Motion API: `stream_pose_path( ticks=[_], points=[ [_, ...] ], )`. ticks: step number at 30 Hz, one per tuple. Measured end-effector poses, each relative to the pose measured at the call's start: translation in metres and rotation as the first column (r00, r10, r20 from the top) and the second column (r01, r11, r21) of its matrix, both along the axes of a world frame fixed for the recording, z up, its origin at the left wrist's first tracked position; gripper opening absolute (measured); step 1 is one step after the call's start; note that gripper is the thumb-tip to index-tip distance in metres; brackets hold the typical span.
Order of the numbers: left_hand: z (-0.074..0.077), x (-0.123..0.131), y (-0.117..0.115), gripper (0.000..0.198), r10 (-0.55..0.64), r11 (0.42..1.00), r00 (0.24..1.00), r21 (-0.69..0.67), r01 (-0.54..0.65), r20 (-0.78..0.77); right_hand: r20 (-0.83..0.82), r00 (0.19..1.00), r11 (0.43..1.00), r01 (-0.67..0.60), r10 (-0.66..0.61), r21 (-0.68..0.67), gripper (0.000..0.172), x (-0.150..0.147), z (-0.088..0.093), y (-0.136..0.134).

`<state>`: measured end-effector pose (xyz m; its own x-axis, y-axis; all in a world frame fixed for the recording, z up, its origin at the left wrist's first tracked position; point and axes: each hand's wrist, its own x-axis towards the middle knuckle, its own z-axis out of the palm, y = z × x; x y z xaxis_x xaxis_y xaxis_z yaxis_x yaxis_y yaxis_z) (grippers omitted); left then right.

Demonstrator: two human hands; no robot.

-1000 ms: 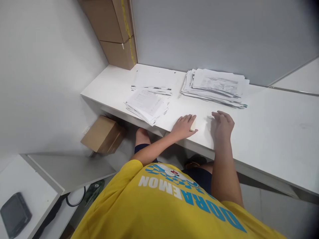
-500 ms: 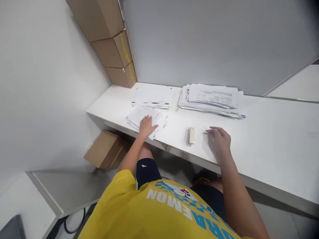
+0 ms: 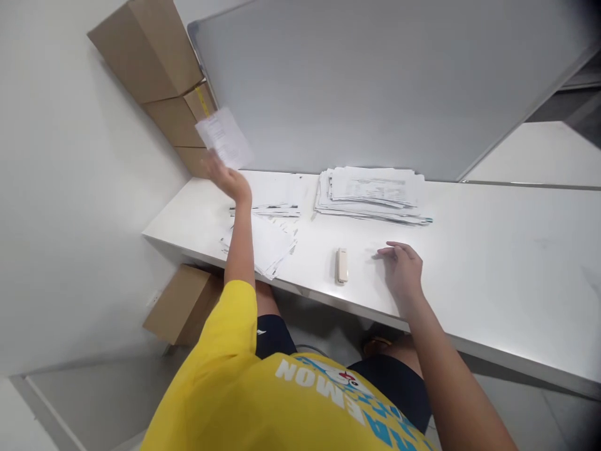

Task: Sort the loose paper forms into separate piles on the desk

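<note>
My left hand (image 3: 228, 180) is raised over the left part of the white table, blurred by motion. A printed sheet of paper (image 3: 225, 138) stands up tilted from its fingers, in front of the cardboard boxes. Below my forearm lies a loosely fanned pile of papers (image 3: 270, 244), partly hidden by the arm. Behind that pile is another paper stack (image 3: 277, 194). My right hand (image 3: 406, 266) rests on the table with its fingers partly stretched and apart; I see nothing in it. To its left lies a small cream stapler (image 3: 342, 265), untouched.
A thick stack of printed papers (image 3: 373, 188) lies at the back of the table (image 3: 493, 269), against a grey-white board (image 3: 352, 81). Cardboard boxes (image 3: 162, 56) are piled in the left corner. Another box (image 3: 178, 300) sits below the table's left end.
My left hand has risen from the fanned pile, up and to the left, with a sheet of paper. My right hand keeps its place beside the stapler. The view has shifted slightly.
</note>
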<state>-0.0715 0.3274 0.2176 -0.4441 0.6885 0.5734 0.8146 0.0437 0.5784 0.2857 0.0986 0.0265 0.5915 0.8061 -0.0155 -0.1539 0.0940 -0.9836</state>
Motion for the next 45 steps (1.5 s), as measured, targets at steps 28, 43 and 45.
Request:
stream_pose_path(
  ticks=[28, 43, 45],
  points=[
    [-0.153, 0.035, 0.056, 0.042, -0.437, 0.827, 0.881, -0.468, 0.313, -0.183, 0.052, 0.994, 0.99, -0.091, 0.098, -0.11, 0.013, 0.0, 0.01, 0.003],
    [-0.152, 0.045, 0.051, 0.03, -0.509, 0.832, 0.801, -0.42, 0.364, -0.315, 0.066, 0.995, 0.994, -0.063, 0.07, -0.093, 0.013, -0.002, 0.013, 0.005],
    [-0.147, 0.046, 0.049, 0.026, -0.518, 0.826, 0.783, -0.438, 0.354, -0.344, 0.074, 0.995, 0.994, -0.063, 0.069, -0.085, 0.013, -0.002, 0.011, 0.005]
  ],
)
